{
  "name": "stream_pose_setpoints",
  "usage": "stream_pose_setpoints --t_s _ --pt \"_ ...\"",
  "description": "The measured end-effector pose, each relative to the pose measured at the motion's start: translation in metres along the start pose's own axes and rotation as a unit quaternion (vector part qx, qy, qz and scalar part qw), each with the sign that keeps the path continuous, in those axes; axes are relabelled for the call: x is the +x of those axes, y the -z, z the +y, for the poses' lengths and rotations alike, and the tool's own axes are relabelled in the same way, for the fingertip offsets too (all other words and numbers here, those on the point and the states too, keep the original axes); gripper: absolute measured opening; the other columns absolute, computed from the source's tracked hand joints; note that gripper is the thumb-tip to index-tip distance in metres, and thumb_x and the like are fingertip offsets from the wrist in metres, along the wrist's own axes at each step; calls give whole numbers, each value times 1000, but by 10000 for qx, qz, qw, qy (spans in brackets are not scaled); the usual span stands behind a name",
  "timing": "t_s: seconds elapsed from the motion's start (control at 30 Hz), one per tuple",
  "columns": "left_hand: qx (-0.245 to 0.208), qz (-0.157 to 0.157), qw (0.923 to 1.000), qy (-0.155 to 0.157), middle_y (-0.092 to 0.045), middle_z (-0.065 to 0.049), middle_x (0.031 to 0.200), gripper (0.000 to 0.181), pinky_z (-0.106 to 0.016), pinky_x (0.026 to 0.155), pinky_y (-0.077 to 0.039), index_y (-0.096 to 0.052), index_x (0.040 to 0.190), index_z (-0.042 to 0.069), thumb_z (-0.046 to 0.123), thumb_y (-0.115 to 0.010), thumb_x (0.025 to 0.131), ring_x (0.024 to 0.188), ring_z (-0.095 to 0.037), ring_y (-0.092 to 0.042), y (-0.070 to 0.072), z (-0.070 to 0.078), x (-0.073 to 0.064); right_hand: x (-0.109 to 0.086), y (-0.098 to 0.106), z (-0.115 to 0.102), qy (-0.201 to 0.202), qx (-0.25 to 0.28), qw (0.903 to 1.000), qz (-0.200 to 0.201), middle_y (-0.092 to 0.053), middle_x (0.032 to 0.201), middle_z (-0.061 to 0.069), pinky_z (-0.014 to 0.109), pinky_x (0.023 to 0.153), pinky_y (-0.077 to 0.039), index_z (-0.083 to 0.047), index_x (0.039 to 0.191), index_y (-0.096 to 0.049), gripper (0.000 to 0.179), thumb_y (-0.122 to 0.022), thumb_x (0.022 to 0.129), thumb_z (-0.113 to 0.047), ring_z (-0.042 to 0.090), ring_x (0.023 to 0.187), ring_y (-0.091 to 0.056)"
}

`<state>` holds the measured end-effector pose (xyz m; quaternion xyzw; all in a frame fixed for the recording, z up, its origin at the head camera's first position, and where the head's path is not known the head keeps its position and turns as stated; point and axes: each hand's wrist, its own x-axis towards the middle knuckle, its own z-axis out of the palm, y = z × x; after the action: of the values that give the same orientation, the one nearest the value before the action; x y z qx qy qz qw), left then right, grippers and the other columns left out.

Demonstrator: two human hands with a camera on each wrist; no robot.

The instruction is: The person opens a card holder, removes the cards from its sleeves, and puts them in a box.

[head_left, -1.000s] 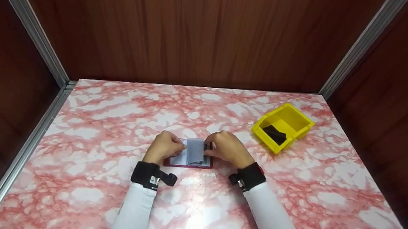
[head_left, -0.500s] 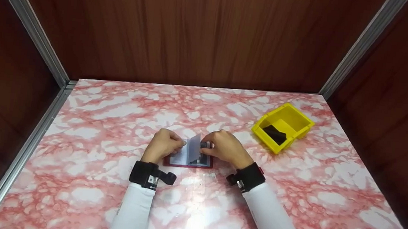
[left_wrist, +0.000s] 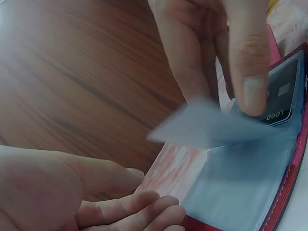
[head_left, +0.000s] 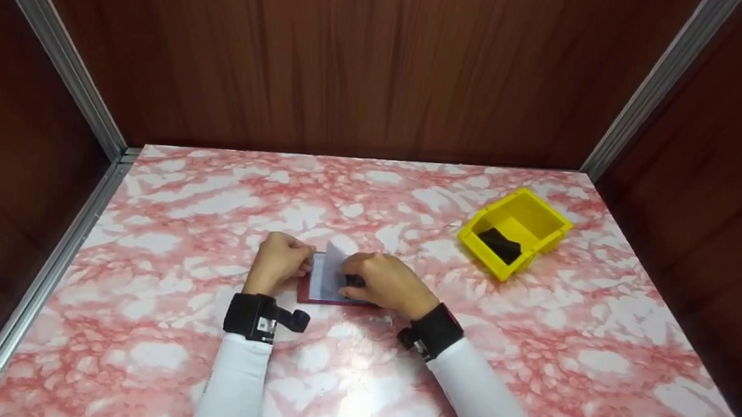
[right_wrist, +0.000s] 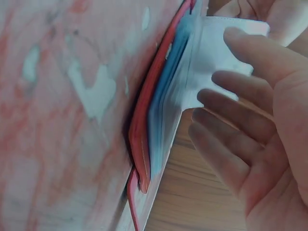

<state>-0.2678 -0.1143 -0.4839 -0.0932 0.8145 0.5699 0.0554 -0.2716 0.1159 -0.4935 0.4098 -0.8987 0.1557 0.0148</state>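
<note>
A red card holder (head_left: pixel 303 293) lies spread on the table, its clear plastic sleeves (left_wrist: pixel 236 187) showing. One sleeve page (head_left: pixel 332 267) stands tilted up in the middle. My right hand (head_left: pixel 391 284) is against the right side of this page, fingers nearly straight and spread in the right wrist view. A dark card (left_wrist: pixel 285 89) marked LOGO sits in a sleeve beyond the right thumb in the left wrist view. My left hand (head_left: pixel 279 261) is at the holder's left edge, with fingertips (left_wrist: pixel 174 211) loosely bent beside the left sleeve and nothing visible between thumb and fingers.
A yellow bin (head_left: pixel 547 219) stands at the back right of the table, with a black flat piece (head_left: pixel 500 246) inside. Brown wood-grain panels (head_left: pixel 357 64) with metal corner posts rise behind the table and at both sides.
The sleeve page has swung up from the right and now leans leftward. My right hand has moved left with it, over the holder. My left hand has drawn back left to the holder's edge.
</note>
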Motion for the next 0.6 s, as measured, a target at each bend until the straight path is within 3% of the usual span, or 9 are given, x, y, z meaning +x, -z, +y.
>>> stream_pose_setpoints --t_s 0.13,0.37,0.6 --pt "-46 72 9999 60 -75 -9 77 23 -22 61 -64 -78 102 -12 10 -69 99 63 -10 -68 0 -1 0 -1 -3 -1 169 15 9996 -235 -77 134 6 40 105 -65 -15 124 -82 30 -79 101 -34 23 124 -75" --pt "7 25 9999 171 -73 -8 77 24 -21 63 -63 -77 104 -11 11 -70 100 64 -11 -68 0 0 0 -2 -5 0 212 38 9990 -389 -74 140 8 43 109 -63 -15 126 -82 30 -77 103 -34 26 131 -72" --pt "-168 -130 9998 69 -77 -13 86 24 -22 67 -65 -75 111 -12 10 -72 103 70 -12 -71 -4 4 -1 -4 8 7 -243 57 9993 -289 -75 141 8 43 107 -64 -13 131 -78 34 -79 101 -30 24 125 -74"
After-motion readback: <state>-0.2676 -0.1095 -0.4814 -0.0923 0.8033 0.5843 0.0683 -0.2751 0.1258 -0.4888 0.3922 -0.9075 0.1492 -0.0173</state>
